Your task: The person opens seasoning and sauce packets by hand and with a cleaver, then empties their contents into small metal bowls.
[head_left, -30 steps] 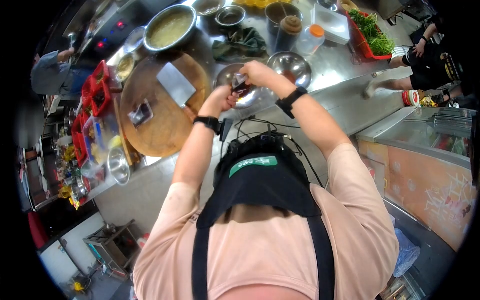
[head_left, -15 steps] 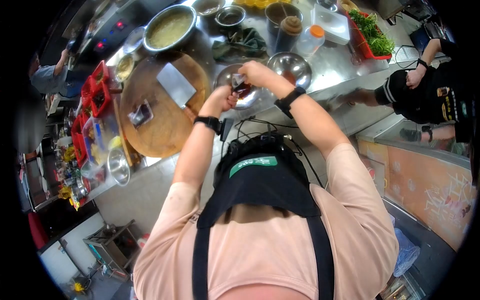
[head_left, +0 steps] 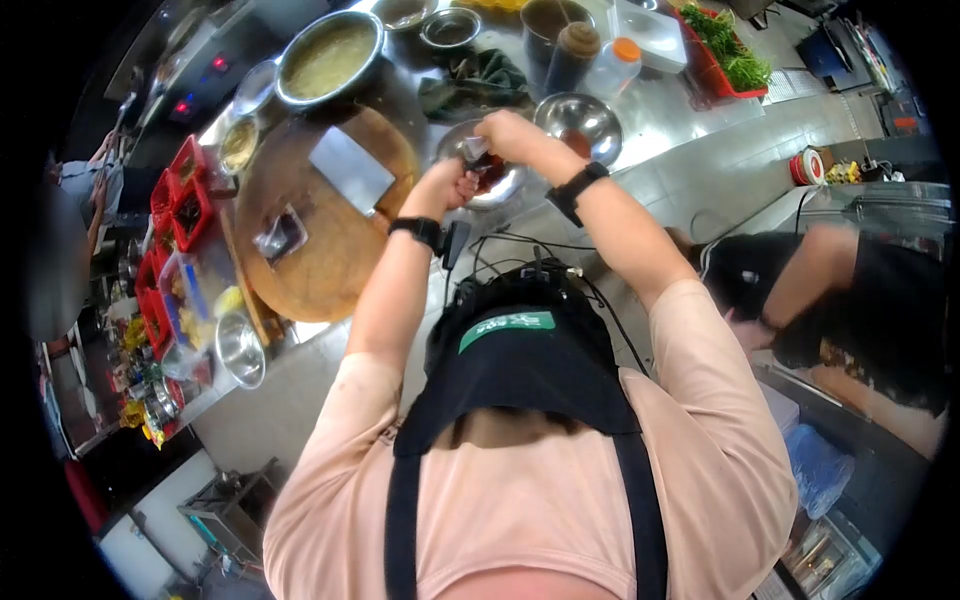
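Both of my hands meet over a steel bowl with dark red-brown contents. My left hand is closed on the lower part of a small dark packet. From the right, my right hand pinches the packet's clear upper end. A second steel bowl with a little reddish liquid stands just right of them. On the round wooden board at the left lie a cleaver and another dark packet in clear plastic.
A large pot of pale liquid stands behind the board, with a dark cloth beside it. An orange-capped bottle and red basket of greens are farther right. A person in black is close on my right; another stands far left.
The view has tilted slightly. The person in black has come from the far right to close beside my right arm. My hands keep their hold on the packet over the bowl.
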The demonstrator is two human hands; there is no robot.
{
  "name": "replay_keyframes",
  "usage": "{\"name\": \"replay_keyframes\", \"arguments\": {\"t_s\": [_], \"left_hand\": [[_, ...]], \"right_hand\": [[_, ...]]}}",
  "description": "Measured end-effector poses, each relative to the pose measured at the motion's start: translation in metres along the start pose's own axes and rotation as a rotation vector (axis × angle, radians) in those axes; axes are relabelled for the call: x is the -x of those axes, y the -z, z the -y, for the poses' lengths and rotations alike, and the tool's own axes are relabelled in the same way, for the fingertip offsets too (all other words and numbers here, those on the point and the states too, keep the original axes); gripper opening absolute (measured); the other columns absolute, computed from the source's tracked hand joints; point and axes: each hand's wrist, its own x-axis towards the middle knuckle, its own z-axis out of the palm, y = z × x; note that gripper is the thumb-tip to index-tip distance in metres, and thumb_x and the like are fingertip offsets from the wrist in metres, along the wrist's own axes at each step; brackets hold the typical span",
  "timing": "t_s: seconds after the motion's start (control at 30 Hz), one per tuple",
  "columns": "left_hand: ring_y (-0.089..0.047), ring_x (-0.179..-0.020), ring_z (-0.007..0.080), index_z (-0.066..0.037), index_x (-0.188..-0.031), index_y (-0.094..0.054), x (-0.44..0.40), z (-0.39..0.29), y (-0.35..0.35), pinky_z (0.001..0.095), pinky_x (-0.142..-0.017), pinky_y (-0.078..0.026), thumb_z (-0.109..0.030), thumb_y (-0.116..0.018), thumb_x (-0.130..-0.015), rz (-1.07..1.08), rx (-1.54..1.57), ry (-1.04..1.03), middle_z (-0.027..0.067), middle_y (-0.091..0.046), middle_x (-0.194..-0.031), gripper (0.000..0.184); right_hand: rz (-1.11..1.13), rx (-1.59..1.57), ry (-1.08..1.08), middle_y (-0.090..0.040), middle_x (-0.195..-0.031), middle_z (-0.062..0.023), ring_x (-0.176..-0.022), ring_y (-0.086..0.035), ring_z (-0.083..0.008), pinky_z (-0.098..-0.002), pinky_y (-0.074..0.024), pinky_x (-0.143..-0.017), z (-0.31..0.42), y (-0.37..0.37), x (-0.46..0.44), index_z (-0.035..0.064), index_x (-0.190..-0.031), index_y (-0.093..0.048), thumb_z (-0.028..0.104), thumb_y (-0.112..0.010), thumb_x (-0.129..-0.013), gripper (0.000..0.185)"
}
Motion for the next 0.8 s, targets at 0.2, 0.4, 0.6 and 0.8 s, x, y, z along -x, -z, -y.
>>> {"name": "replay_keyframes", "arguments": {"t_s": [0.2,0.4,0.6,0.8], "left_hand": [[-0.033,-0.036,0.0009,-0.008,-0.083,-0.053,0.017,-0.006,-0.006,0.0163,-0.032,-0.023,-0.021,-0.038,-0.099,0.019,-0.077,0.079,-0.0067,-0.044,-0.054,0.026],[-0.034,-0.036,0.001,-0.012,-0.077,-0.048,0.004,-0.009,0.014,0.0155,-0.031,-0.025,-0.027,-0.038,-0.101,0.054,-0.123,0.111,-0.0058,-0.046,-0.054,0.03],[-0.036,-0.036,0.001,-0.007,-0.079,-0.053,0.004,-0.008,0.013,0.0148,-0.031,-0.027,-0.03,-0.04,-0.101,0.072,-0.103,0.133,-0.0056,-0.047,-0.054,0.034],[-0.038,-0.037,0.0013,-0.005,-0.079,-0.054,0.004,-0.009,0.005,0.0151,-0.031,-0.026,-0.028,-0.04,-0.101,0.085,-0.097,0.157,-0.0055,-0.047,-0.053,0.034]], "right_hand": [[-0.062,-0.034,-0.103,-0.065,-0.087,-0.0238,-0.084,-0.063,-0.0409,-0.0427,-0.0495,-0.072,0.021,-0.005,0.006,0.0001,-0.085,-0.066,0.0,-0.06,-0.075,0.012],[-0.137,0.025,-0.165,-0.065,-0.089,-0.022,-0.086,-0.062,-0.0411,-0.0428,-0.0501,-0.073,0.039,-0.016,0.011,0.0013,-0.086,-0.067,0.0,-0.06,-0.075,0.013],[-0.177,0.047,-0.218,-0.066,-0.094,-0.0211,-0.089,-0.063,-0.04,-0.0419,-0.0504,-0.076,0.04,-0.024,0.012,0.0024,-0.089,-0.068,0.001,-0.059,-0.077,0.015],[-0.157,0.073,-0.22,-0.066,-0.098,-0.0213,-0.094,-0.064,-0.0386,-0.0403,-0.0506,-0.08,0.044,-0.017,0.017,0.0027,-0.095,-0.07,0.005,-0.053,-0.084,0.021]]}}
